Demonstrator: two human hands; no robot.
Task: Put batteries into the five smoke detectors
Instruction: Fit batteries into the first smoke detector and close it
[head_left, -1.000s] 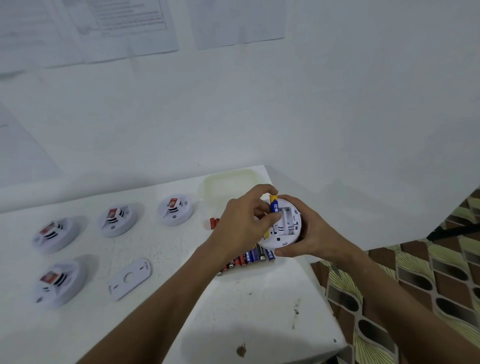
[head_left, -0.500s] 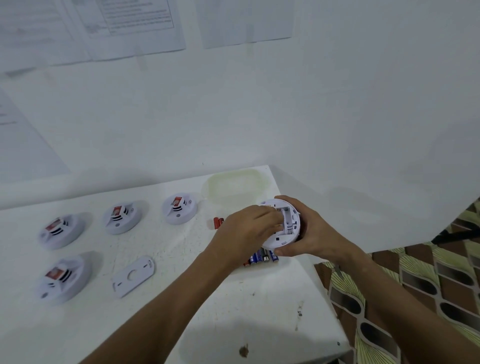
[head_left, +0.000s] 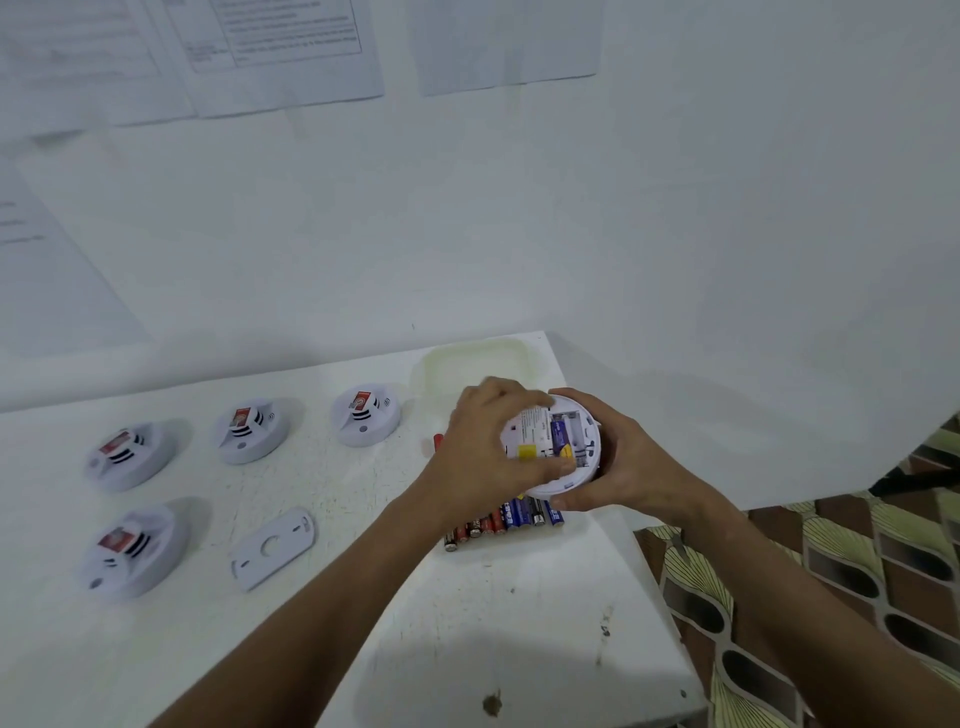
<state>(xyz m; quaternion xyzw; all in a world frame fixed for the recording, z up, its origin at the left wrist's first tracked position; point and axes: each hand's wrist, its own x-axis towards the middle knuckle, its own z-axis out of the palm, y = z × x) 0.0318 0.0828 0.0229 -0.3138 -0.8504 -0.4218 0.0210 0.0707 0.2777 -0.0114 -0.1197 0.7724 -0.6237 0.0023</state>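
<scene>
My right hand (head_left: 631, 457) grips a white round smoke detector (head_left: 563, 480), its open back turned up toward me. A blue and yellow battery (head_left: 561, 436) lies in its compartment. My left hand (head_left: 483, 457) curls round the detector's left side, thumb pressing near the battery's lower end. Under the hands, a row of loose red and blue batteries (head_left: 504, 522) lies on the white table (head_left: 363, 613). Several other smoke detectors rest face up at the left, one of them (head_left: 366, 418) nearest to my hands.
A detached white mounting plate (head_left: 272, 548) lies left of the batteries. A pale plastic container (head_left: 478, 358) sits at the table's back right corner by the wall. The table's right edge drops to a patterned floor (head_left: 857, 571). Papers hang on the wall.
The battery went from pinched above the detector in my left hand down into the compartment. My left hand has drawn back enough to uncover it.
</scene>
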